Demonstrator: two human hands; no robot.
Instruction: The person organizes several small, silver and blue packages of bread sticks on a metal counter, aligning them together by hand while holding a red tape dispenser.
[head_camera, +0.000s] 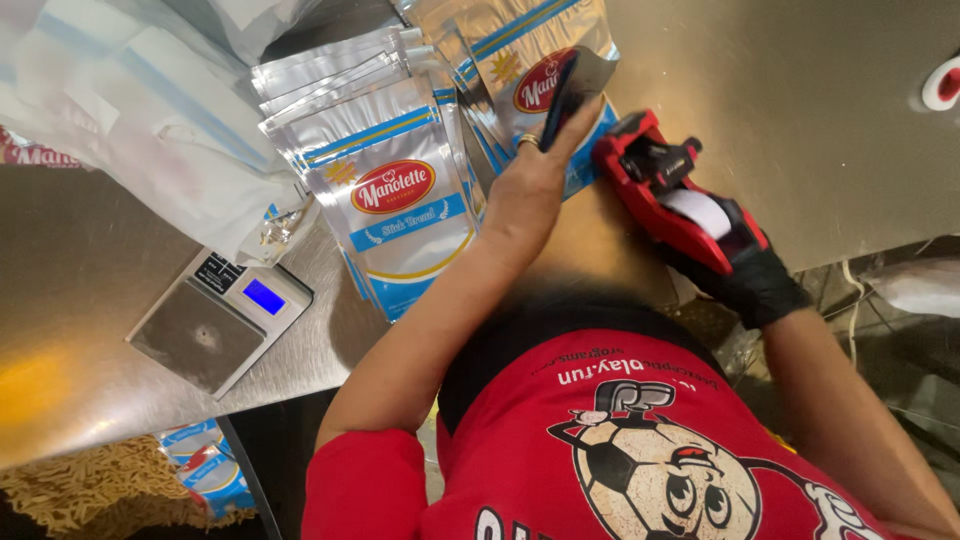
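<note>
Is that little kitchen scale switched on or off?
On: the scale has a small display glowing blue. Its steel weighing plate is bare.

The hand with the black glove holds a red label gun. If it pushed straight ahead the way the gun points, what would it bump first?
Probably the silver pouch that the left hand steadies; the label gun in the right hand has its nose almost against that pouch's lower edge, though depth is hard to judge.

Label gun (683, 205): red and black, with a white label roll showing on top; you grip it in your gloved right hand (752, 283), nose tilted toward the pouch.
Pouch (535, 75): silver with blue and yellow stripes and a red oval; flat near the worktop's far edge, your left hand (530, 185) pressing it down.
</note>
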